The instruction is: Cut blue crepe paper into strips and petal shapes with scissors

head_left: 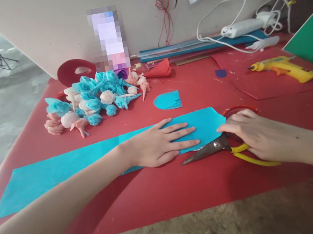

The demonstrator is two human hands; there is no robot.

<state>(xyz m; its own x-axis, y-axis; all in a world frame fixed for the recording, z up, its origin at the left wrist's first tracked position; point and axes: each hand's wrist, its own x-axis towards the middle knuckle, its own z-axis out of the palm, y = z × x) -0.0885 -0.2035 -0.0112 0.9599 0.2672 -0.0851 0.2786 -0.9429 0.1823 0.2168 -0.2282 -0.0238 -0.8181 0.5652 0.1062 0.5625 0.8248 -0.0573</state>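
A long, flat, bright-blue strip of thin paper (53, 167) is laid across a table with a smooth red covering (116, 217), and by this strip every other place is given here. Its right-hand part is covered by the left hand (154, 145), which is laid palm down on it with fingers straight and spread, nothing being grasped. The strip's right end is met by the right hand (258, 135), whose fingers are curled, a tip being set against the paper's edge; whether the paper or the tool beneath is gripped cannot be told. Under that hand, at the strip's near right edge, a pair of scissors with dark metal blades and yellow handles (210, 149) is seen, its blades pointed leftward. Just beyond the strip, a small, round-ended stack of blue paper pieces (167, 101) is placed. Beyond the strip's middle, blue, white and pink paper flowers (93, 104) are heaped. Well beyond its right end, a small dark-blue piece (220, 73) is found, with a yellow glue gun (283, 66) farther right. Along the wall on the strip's far side, a white power strip (240, 28) is set among looped white cables.
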